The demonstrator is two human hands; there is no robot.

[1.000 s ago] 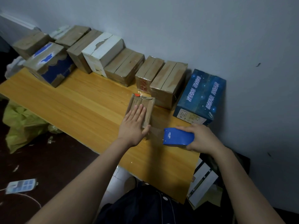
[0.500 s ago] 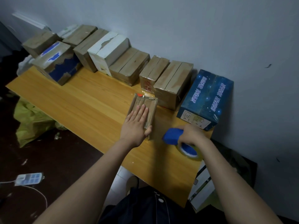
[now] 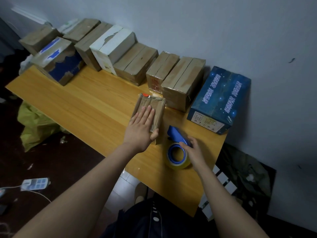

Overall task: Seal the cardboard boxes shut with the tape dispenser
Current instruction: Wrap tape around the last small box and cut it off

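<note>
The tape dispenser (image 3: 176, 134), held upright beside the small cardboard box (image 3: 154, 107) a second ago with its blue body facing the camera, now lies on its side on the wooden table (image 3: 85, 109), just right of that box near the table's near edge. Its roll of clear tape faces up and its blue guard points toward the wall.

The right hand (image 3: 195, 152) has dropped with it. Its fingers lie over the blue frame above the roll, but the thumb is hidden, so a firm grip cannot be told from a resting touch. The left hand (image 3: 142, 127) has not moved. It stays flat on the box lid, fingers straight and together, thumb hooked over the near edge.

The small box is closed, its top wrinkled with glossy tape and an orange spot at its far corner. Behind it a row of brown boxes (image 3: 183, 78) lines the far wall, all closed with flaps down, their contents out of sight. A white box (image 3: 111, 47) with a torn top stands among them. A blue-and-brown box (image 3: 58, 60) sits at the far left, and a dark blue starry box (image 3: 221, 100) with white lettering closes the row at the right.
</note>
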